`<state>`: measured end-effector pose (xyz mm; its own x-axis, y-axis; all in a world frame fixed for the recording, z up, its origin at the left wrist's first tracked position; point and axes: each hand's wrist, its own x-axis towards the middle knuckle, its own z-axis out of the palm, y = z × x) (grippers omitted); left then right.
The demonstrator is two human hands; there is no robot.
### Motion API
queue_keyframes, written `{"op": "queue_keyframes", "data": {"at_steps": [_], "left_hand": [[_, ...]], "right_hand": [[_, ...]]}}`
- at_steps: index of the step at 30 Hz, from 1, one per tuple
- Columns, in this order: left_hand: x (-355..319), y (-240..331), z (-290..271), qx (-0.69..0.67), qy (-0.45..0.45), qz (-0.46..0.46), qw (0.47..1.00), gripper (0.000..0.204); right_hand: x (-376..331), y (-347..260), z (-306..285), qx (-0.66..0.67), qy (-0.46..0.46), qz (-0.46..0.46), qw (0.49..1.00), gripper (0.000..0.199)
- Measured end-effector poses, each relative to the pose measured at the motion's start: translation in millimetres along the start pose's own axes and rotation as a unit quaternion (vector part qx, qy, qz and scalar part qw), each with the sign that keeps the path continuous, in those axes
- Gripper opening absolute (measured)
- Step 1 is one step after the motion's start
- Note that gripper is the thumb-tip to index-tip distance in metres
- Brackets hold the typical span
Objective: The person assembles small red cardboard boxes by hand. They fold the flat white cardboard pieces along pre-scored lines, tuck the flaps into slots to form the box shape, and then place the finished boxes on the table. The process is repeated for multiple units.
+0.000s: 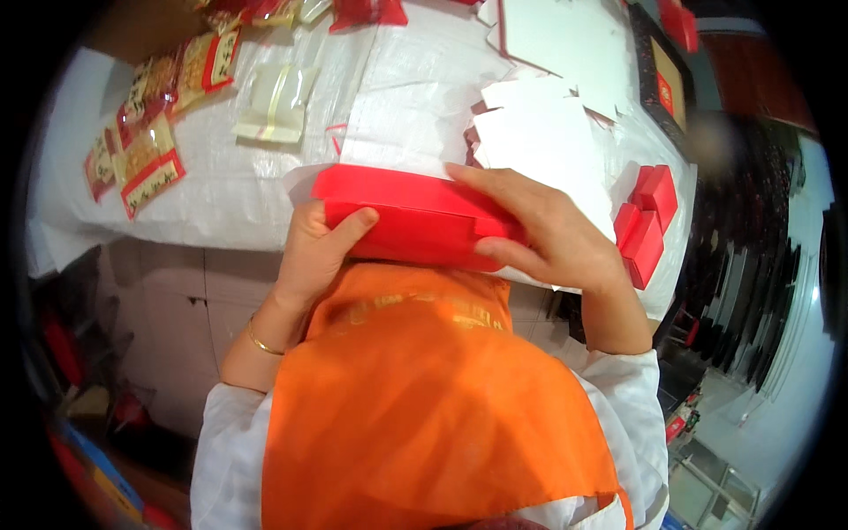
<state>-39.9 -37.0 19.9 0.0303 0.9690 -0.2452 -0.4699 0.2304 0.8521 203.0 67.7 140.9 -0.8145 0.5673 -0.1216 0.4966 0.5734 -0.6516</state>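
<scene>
A long red cardboard box (415, 231) lies across the table's near edge, just in front of my orange apron. My left hand (320, 247) grips its left end, with the thumb pressed on the near face and the fingers hidden behind. Around the right end wraps my right hand (539, 225), its fingers over the top edge and its thumb on the near side. The inside of the box does not show.
White-backed card sheets (539, 128) are stacked beyond my right hand. Two small red boxes (643, 234) stand at the table's right edge. Several packaged snacks (152, 163) lie at the left, near a pale packet (276, 103). White plastic sheeting (397, 97) covers the table.
</scene>
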Motion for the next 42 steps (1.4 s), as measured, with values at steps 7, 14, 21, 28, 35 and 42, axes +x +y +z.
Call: {"op": "queue_keyframes", "data": {"at_steps": [7,14,21,28,35,42], "left_hand": [[15.0,3.9,2.1,-0.067,-0.004,-0.011,0.998,0.025],[19.8,9.3,3.1,-0.058,-0.044,-0.044,0.996,0.025],[24.7,12.2,0.3,-0.042,-0.067,-0.065,0.995,0.025],[25.1,7.0,-4.3,-0.050,-0.079,-0.057,0.994,0.024],[23.9,6.9,-4.1,-0.035,-0.079,-0.047,0.995,0.026],[21.2,7.7,-2.2,-0.017,-0.070,-0.029,0.997,0.027]], "right_hand": [[-26.8,9.4,-12.7,-0.005,0.051,0.022,0.998,0.039],[-32.0,4.1,-0.1,-0.026,0.115,0.032,0.992,0.026],[-34.2,-0.2,2.5,-0.004,0.111,0.043,0.993,0.020],[-33.7,6.4,3.4,0.048,0.106,0.066,0.991,0.016],[-32.1,8.8,2.6,0.086,0.102,0.096,0.986,0.015],[-30.3,6.5,5.7,0.087,0.110,0.117,0.983,0.017]]}}
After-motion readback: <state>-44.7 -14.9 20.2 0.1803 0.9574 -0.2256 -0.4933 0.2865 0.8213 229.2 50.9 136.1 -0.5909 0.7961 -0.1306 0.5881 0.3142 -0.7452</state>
